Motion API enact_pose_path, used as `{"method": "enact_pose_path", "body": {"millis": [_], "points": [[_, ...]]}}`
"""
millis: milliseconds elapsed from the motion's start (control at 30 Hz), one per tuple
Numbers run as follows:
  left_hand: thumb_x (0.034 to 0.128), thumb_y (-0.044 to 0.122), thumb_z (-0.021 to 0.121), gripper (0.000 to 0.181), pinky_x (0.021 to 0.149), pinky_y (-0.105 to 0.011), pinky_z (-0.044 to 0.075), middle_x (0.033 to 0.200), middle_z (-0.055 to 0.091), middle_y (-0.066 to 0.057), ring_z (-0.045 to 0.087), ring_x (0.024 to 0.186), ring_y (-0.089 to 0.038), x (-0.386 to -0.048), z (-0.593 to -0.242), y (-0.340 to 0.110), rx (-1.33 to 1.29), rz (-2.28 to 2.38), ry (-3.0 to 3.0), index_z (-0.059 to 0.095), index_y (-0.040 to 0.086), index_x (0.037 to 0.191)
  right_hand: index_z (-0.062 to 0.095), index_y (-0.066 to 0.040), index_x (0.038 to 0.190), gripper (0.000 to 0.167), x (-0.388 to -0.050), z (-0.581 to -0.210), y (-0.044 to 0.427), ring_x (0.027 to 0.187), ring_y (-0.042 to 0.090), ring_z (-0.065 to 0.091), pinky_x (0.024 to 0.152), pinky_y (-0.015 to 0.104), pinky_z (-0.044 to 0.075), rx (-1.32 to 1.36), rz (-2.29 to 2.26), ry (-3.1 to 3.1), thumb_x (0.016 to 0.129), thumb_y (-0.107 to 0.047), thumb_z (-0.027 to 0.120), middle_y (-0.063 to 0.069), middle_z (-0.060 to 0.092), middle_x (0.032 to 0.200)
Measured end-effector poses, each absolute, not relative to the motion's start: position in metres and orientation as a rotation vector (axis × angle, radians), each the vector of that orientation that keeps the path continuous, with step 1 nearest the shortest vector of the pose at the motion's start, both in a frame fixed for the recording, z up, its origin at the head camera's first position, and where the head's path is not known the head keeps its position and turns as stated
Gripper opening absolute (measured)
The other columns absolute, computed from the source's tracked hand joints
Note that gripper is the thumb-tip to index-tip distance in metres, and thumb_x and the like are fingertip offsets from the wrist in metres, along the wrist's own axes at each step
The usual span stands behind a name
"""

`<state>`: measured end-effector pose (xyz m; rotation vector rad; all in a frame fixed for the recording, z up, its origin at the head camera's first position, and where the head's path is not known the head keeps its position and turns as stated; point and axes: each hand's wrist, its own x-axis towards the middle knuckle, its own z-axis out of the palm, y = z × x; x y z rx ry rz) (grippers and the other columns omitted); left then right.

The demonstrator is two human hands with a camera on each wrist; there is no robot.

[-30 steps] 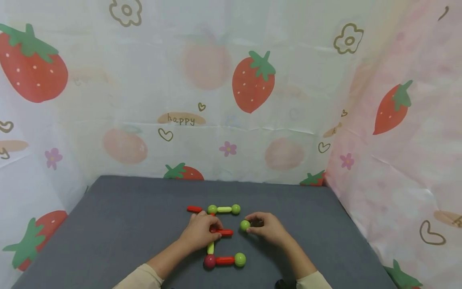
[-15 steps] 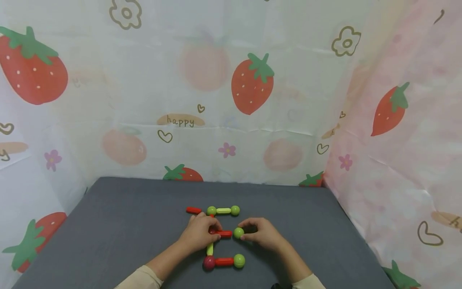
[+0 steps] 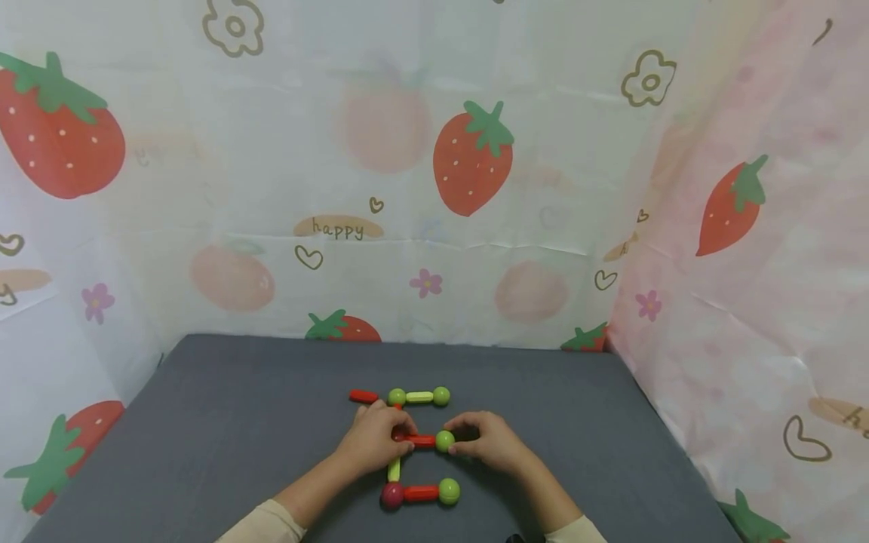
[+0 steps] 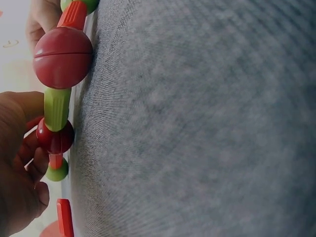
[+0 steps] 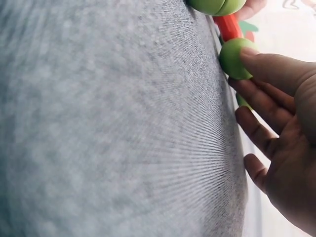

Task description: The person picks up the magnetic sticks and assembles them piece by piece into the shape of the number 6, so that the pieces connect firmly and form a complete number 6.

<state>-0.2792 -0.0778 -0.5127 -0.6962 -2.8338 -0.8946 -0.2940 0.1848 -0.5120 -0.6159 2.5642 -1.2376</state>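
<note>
In the head view, a shape of magnetic rods and balls lies on the table. My left hand (image 3: 372, 437) grips the dark red ball (image 4: 55, 138) at its middle joint; fingers partly hide this ball in the head view. From that joint a red rod (image 3: 424, 440) points right. Its right end meets a green ball (image 3: 444, 441), which my right hand (image 3: 498, 443) pinches between thumb and fingers. In the right wrist view, this green ball (image 5: 236, 60) sits against the rod's end. A yellow-green rod (image 3: 394, 470) runs from the joint to a dark red ball (image 3: 392, 495) nearest me.
The near arm has a red rod (image 3: 422, 493) and a green ball (image 3: 449, 491). At the far end, a green ball (image 3: 397, 397), a yellow-green rod (image 3: 419, 397) and another green ball (image 3: 441, 396) form a row. A loose red rod (image 3: 363, 395) lies left of them on the grey table (image 3: 237, 422).
My right hand has brought the green ball left and toward me, from apart to touching the middle red rod's end. My left hand has stayed at the joint.
</note>
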Motion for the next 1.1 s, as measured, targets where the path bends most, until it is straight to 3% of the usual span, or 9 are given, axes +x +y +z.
{"method": "enact_pose_path", "body": {"millis": [233,467,667,900,1100], "points": [[0.0841,0.026,0.084,0.01,0.076,-0.036,0.029,0.08,0.064,0.02,0.044,0.079,-0.008,-0.283,-0.512,-0.082,-0.73,-0.942,-2.837,0.078,0.028,0.091,0.076,-0.016,0.117,0.032,-0.295,-0.511,0.185,0.106,0.021,0.064,0.084,0.033,0.05,-0.617,-1.241,2.542,0.087,-0.023,0.083,-0.001,0.072,0.112],[0.0906,0.023,0.079,0.009,0.081,-0.039,0.032,0.082,0.064,0.017,0.048,0.082,-0.01,-0.286,-0.5,-0.095,-0.739,-1.062,-2.817,0.079,0.019,0.099,0.076,-0.021,0.116,0.031,-0.294,-0.51,0.185,0.108,0.019,0.063,0.088,0.036,0.05,-0.594,-1.214,2.554,0.087,-0.026,0.083,-0.003,0.071,0.115],[0.0899,0.022,0.08,0.007,0.083,-0.039,0.033,0.09,0.067,0.019,0.051,0.087,-0.013,-0.288,-0.492,-0.112,-0.631,-1.016,-2.801,0.078,0.023,0.097,0.076,-0.021,0.116,0.032,-0.294,-0.51,0.186,0.109,0.018,0.062,0.089,0.037,0.05,-0.579,-1.213,2.549,0.086,-0.026,0.084,-0.004,0.071,0.116],[0.0889,0.021,0.082,0.013,0.092,-0.05,0.036,0.095,0.072,0.014,0.057,0.095,-0.018,-0.295,-0.491,-0.137,-0.552,-0.971,-2.779,0.079,0.02,0.102,0.076,-0.022,0.116,0.031,-0.294,-0.51,0.185,0.109,0.019,0.062,0.089,0.038,0.05,-0.576,-1.198,2.557,0.086,-0.026,0.084,-0.003,0.071,0.117],[0.0897,0.021,0.081,0.015,0.086,-0.047,0.036,0.098,0.072,0.008,0.056,0.093,-0.021,-0.307,-0.493,-0.159,-0.497,-0.895,-2.792,0.078,0.02,0.104,0.076,-0.022,0.116,0.031,-0.294,-0.51,0.185,0.108,0.018,0.061,0.089,0.038,0.05,-0.578,-1.197,2.562,0.086,-0.025,0.084,-0.004,0.071,0.115]]}}
